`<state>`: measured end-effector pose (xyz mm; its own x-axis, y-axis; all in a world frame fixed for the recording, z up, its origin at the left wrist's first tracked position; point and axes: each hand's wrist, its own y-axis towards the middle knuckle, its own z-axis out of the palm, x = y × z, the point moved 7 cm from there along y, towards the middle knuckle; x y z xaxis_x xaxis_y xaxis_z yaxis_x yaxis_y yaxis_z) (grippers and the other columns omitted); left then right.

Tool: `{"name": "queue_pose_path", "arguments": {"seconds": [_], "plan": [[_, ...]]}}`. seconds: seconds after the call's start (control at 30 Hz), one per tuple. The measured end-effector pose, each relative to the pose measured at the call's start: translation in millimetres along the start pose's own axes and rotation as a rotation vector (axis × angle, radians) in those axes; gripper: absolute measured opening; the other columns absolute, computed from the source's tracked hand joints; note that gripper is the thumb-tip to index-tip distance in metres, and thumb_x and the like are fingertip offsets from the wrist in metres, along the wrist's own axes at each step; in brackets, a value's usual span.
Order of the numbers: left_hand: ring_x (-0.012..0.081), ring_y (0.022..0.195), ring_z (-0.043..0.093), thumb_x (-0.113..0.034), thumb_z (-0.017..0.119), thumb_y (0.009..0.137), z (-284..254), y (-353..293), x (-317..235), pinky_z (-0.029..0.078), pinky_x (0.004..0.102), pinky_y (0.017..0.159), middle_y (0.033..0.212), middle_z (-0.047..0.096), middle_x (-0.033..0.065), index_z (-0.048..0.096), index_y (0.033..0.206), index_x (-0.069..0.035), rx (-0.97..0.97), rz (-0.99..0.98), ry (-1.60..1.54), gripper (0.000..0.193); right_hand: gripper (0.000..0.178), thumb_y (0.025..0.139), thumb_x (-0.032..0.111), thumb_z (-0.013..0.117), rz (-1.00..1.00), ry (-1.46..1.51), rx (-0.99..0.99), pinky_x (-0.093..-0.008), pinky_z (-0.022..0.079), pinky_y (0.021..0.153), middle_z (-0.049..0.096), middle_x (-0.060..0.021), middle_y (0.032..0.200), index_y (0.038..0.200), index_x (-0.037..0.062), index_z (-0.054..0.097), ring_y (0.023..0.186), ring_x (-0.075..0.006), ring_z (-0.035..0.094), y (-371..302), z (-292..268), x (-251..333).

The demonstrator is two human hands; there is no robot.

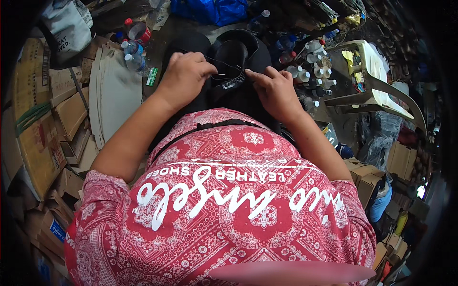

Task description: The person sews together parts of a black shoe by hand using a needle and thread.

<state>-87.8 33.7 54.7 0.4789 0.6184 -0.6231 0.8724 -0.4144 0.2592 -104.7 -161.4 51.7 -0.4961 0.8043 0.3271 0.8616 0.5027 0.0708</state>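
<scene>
Free room is lying between the bare left hand (187, 76) and the bare right hand (276, 89), above the black shoe (230, 53), though a slim pale needle-like rod (219, 74) is jutting into it. Clear pale-capped plastic bottles (135, 63) are crowding the left side, while white-capped plastic bottles (318, 73) and a cream plastic chair (374, 58) are obstructing the right

White lettering (234, 202) on red shirt (224, 226), seemingly cut-off words (63, 44) on pale bag (71, 26).

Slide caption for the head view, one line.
Left hand pinches a thin, needle-like piece near a black shoe-like item; right hand at the item's edge, plastic bottles nearby.
</scene>
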Motion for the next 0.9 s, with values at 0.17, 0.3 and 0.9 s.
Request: {"name": "queue_pose_path", "arguments": {"seconds": [0.17, 0.3, 0.9], "plan": [[0.0206, 0.080, 0.055, -0.010, 0.072, 0.078, 17, 16, 2, 0.041, 0.0355, 0.074, 0.076, 0.053, 0.0014, 0.076, 0.092, -0.019, -0.051, 0.095, 0.051, 0.017, 0.029, 0.085, 0.010, 0.066, 0.133, 0.427, 0.130, -0.0377, 0.048, 0.082, 0.059, -0.0048, 0.085, 0.111, 0.0227, 0.072, 0.085, -0.0222, 0.062, 10, 6, -35], [0.0210, 0.076, 0.052, -0.010, 0.072, 0.079, 28, 22, 12, 0.040, 0.0339, 0.072, 0.073, 0.049, 0.0018, 0.077, 0.095, -0.021, -0.003, 0.062, -0.089, 0.020, 0.030, 0.085, 0.004, 0.066, 0.131, 0.522, 0.189, -0.0288, 0.050, 0.079, 0.060, -0.0056, 0.090, 0.107, 0.0218, 0.075, 0.087, -0.0186, 0.063, 21, 9, -52], [0.0199, 0.087, 0.056, -0.017, 0.069, 0.083, 43, 22, 12, 0.038, 0.0386, 0.086, 0.079, 0.055, -0.0008, 0.076, 0.094, -0.027, 0.095, 0.005, -0.037, 0.016, 0.031, 0.088, -0.003, 0.061, 0.150, 0.717, 0.345, -0.0214, 0.041, 0.081, 0.045, 0.0033, 0.085, 0.109, 0.0141, 0.074, 0.083, -0.0087, 0.048, 29, 21, -60]]}}
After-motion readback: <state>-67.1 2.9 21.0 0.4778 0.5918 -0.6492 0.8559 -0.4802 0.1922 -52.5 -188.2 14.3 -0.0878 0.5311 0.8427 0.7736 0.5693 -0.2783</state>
